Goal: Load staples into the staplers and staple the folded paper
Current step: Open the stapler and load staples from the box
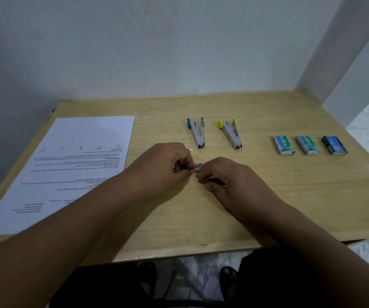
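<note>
A small metal stapler lies between my hands at the middle of the wooden table. My left hand grips its dark left end, and my right hand pinches its silver right end. Most of this stapler is hidden by my fingers. Behind them lie a teal-tipped stapler and a yellow-tipped stapler, both spread open. A printed sheet of paper lies flat at the left.
Three small staple boxes stand in a row at the right: two green ones and a dark blue one. A white wall rises behind the table, with a white post at the back right corner.
</note>
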